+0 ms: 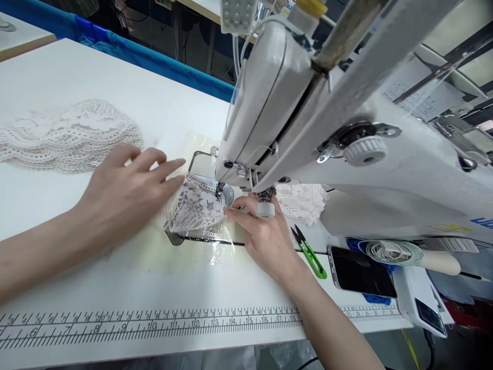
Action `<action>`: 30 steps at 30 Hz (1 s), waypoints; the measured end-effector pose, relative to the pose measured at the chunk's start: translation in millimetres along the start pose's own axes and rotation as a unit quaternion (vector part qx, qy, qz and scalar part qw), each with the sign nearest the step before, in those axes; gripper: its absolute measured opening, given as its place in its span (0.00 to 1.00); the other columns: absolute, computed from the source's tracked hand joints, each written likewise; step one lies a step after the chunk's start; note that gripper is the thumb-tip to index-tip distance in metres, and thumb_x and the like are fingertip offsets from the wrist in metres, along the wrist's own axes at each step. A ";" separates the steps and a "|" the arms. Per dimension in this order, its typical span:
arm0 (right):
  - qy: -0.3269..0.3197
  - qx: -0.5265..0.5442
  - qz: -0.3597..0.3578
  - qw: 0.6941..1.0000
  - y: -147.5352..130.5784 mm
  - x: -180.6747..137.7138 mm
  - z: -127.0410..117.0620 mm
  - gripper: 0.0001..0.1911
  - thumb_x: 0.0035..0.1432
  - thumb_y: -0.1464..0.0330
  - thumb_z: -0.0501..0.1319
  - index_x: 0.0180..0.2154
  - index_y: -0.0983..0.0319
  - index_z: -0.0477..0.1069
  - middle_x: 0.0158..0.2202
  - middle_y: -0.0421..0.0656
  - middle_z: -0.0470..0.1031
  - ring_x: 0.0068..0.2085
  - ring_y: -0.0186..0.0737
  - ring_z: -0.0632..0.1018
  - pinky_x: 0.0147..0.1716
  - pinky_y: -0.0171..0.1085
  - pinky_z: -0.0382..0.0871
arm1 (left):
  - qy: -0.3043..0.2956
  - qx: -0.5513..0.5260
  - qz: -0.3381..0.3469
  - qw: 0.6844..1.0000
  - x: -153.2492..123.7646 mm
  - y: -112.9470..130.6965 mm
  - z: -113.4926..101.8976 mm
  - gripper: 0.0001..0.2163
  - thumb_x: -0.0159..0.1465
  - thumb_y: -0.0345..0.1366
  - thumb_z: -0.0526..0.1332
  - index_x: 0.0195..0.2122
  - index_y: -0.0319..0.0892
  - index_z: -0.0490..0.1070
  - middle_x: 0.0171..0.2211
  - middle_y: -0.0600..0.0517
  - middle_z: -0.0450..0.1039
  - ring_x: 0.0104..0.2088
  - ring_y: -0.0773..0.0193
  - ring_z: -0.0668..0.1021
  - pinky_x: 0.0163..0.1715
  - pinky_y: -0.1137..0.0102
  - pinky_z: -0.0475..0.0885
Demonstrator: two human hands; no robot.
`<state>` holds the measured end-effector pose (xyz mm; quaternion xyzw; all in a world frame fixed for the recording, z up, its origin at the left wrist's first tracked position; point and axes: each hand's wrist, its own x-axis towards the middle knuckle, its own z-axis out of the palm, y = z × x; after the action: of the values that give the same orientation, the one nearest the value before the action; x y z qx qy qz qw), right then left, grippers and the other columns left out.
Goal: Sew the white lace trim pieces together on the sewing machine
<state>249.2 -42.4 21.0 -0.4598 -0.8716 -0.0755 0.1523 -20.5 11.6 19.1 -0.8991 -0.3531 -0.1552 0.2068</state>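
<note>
A small white lace piece (198,205) lies under the presser foot of the sewing machine (265,97), over its metal plate. My left hand (133,180) is at the lace's left edge, fingers stretched out and apart, slightly blurred; its fingertips are at or just above the lace. My right hand (265,231) reaches under the machine head, thumb and forefinger closing on the lace's right edge beside the foot. Part of its fingers is hidden behind the machine's white knob. Another lace bunch (302,201) lies behind that hand.
A stack of white lace pieces (73,136) lies on the left of the table. Green thread snips (310,252), a phone (362,272) and a wound cord (393,253) are at the right. A printed ruler (154,326) runs along the front edge.
</note>
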 end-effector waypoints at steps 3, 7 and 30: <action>0.010 0.006 -0.025 1.000 -6.3 -1.0 0.1 0.27 0.57 0.87 0.54 0.50 0.63 0.81 0.50 0.46 0.83 0.53 0.47 0.79 0.63 0.54 0.71 | 0.013 -0.078 -0.007 0.997 0.6 4.7 -0.4 0.16 0.77 0.34 0.49 0.55 0.39 0.75 0.51 0.45 0.83 0.47 0.50 0.83 0.41 0.57 0.72; 0.012 0.006 -0.035 0.999 -12.8 -1.7 3.1 0.28 0.60 0.86 0.52 0.52 0.62 0.80 0.55 0.42 0.82 0.56 0.47 0.79 0.68 0.56 0.65 | 0.000 -0.154 -0.009 0.988 1.3 21.8 12.1 0.26 0.79 0.49 0.43 0.61 0.36 0.70 0.57 0.40 0.79 0.59 0.47 0.79 0.56 0.52 0.71; 0.013 -0.012 -0.027 0.999 -14.8 -1.3 8.1 0.27 0.61 0.85 0.52 0.53 0.62 0.79 0.52 0.43 0.84 0.53 0.44 0.80 0.68 0.52 0.66 | 0.053 -0.115 0.099 0.987 0.5 32.8 15.6 0.21 0.79 0.43 0.47 0.56 0.40 0.78 0.55 0.46 0.81 0.57 0.54 0.82 0.64 0.53 0.71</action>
<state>236.1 -49.6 13.1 -0.4369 -0.8807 -0.0958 0.1562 4.8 -2.4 -2.7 -0.9379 -0.2309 -0.2211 0.1349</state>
